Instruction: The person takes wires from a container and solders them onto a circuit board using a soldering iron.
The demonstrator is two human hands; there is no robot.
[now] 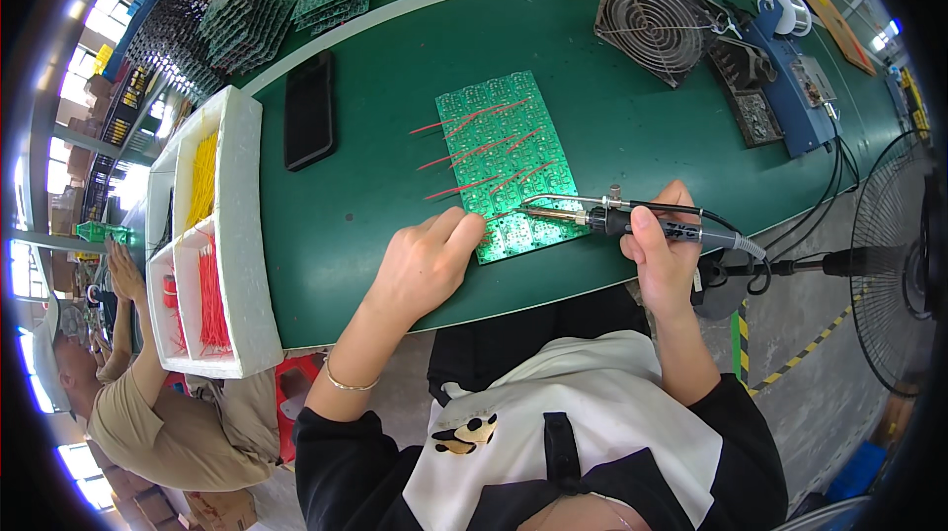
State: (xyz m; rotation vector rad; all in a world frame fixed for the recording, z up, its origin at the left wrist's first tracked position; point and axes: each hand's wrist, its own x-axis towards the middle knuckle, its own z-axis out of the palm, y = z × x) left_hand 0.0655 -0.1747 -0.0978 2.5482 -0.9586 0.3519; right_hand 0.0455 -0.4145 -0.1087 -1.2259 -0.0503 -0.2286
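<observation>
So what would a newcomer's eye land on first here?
Probably the bright green circuit board at centre, bearing thin red wires. Next, the soldering iron in the right grip, angled over the board. Then the white box of yellow wires and more red ones at left.

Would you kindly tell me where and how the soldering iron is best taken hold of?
The soldering iron is probably best gripped by its dark handle, coming from the right, where the right hand holds it. The handle is thicker, while the narrow metal shaft points left over the green board and may be hot.
</observation>
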